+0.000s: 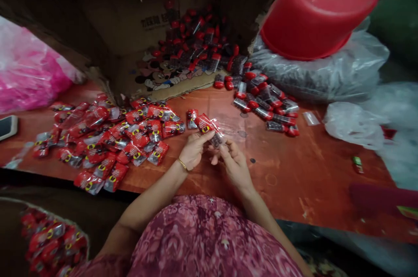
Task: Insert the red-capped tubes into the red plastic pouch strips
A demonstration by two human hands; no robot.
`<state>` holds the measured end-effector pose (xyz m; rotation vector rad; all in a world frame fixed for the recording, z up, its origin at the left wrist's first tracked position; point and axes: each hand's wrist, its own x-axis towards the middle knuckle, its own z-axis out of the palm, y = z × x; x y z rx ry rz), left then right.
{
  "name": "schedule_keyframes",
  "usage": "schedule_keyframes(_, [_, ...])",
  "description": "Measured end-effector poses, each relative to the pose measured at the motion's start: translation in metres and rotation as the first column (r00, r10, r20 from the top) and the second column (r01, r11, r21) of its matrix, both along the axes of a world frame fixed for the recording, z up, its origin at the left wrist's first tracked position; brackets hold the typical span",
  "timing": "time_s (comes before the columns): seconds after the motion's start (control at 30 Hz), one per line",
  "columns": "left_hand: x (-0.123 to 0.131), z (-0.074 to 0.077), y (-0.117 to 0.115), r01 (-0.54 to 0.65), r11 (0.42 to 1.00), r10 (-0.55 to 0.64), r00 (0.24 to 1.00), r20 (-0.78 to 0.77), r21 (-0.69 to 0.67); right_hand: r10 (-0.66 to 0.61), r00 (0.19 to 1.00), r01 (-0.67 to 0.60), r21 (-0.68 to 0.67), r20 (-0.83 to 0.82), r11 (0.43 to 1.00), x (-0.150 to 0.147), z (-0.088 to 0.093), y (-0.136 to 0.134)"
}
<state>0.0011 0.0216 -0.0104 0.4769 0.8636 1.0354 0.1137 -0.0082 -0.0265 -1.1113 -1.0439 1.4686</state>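
Both my hands meet over the reddish table (294, 172), holding one small red-and-clear packet (210, 129) between them. My left hand (193, 150), with a gold bangle at the wrist, pinches the packet's left side. My right hand (233, 161) grips its lower right end with curled fingers. A heap of similar sealed red packets (107, 142) lies just left of my hands. Several small clear tubes with red caps (267, 103) lie in a loose pile to the upper right.
A tipped cardboard box (156, 72) with more red-capped tubes spilling out stands at the back. A red basin (316, 11) rests upside down on a clear plastic sack (320, 72). A pink bag (29, 76) and a phone (7, 126) are at the left. A basket of packets (52, 242) sits lower left.
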Motion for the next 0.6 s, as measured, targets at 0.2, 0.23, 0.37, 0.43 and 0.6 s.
schedule_keyframes(0.2, [-0.008,-0.005,-0.002,0.054,0.998,-0.053,0.998,0.041,-0.025,-0.003,0.995,0.005,-0.021,0.096,1.0,-0.012,-0.016,0.014])
schedule_keyframes(0.23, [-0.012,-0.005,0.0,0.042,0.998,-0.041,0.999,0.03,-0.054,0.001,0.99,0.001,-0.01,0.139,1.0,-0.015,-0.018,0.018])
schedule_keyframes(0.37, [-0.04,-0.001,0.019,-0.098,0.968,0.083,0.994,-0.073,-0.229,-0.076,0.825,-0.056,0.215,0.56,0.975,-0.02,-0.021,0.033])
schedule_keyframes(0.43, [-0.052,0.002,0.034,-0.223,0.936,0.206,0.974,-0.09,-0.273,-0.17,0.627,-0.155,0.335,0.76,0.929,-0.015,-0.02,0.036])
schedule_keyframes(0.6, [-0.057,0.008,0.056,-0.424,0.878,0.431,0.902,-0.018,-0.223,-0.199,0.264,-0.434,0.301,0.944,0.849,0.004,-0.025,0.031])
